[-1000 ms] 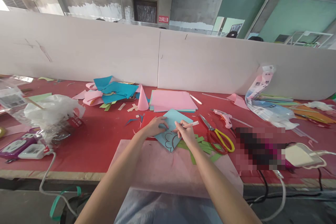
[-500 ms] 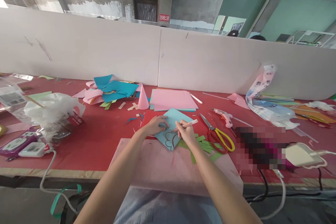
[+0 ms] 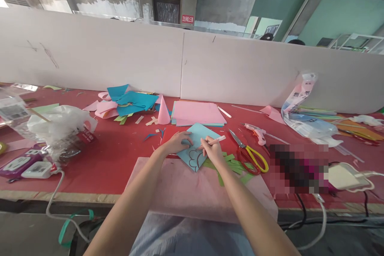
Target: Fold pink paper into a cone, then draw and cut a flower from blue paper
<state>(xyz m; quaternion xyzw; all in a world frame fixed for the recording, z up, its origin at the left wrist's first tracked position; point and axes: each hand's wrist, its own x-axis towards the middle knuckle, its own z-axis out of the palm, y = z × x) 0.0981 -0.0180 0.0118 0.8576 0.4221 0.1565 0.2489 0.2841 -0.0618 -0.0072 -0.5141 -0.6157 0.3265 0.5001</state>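
Observation:
A light blue paper sheet (image 3: 200, 135) lies on the red table (image 3: 120, 156) in front of me, with curved black lines drawn near its lower corner. My left hand (image 3: 177, 143) rests flat on the sheet's left side, fingers spread. My right hand (image 3: 211, 150) is closed round a white pen (image 3: 218, 139), its tip down on the drawn lines. Green paper strips (image 3: 233, 164) lie under and beside my right wrist.
Red and yellow scissors (image 3: 249, 154) and a pink glue gun (image 3: 255, 132) lie right of the sheet. Behind are a pink paper stack (image 3: 198, 113), a pink cone (image 3: 163, 111) and blue scraps (image 3: 132, 101). A power strip (image 3: 21, 165) and plastic bags (image 3: 57, 124) sit at left.
My right hand has shifted slightly with the pen over the drawn lines. My left hand stays on the sheet.

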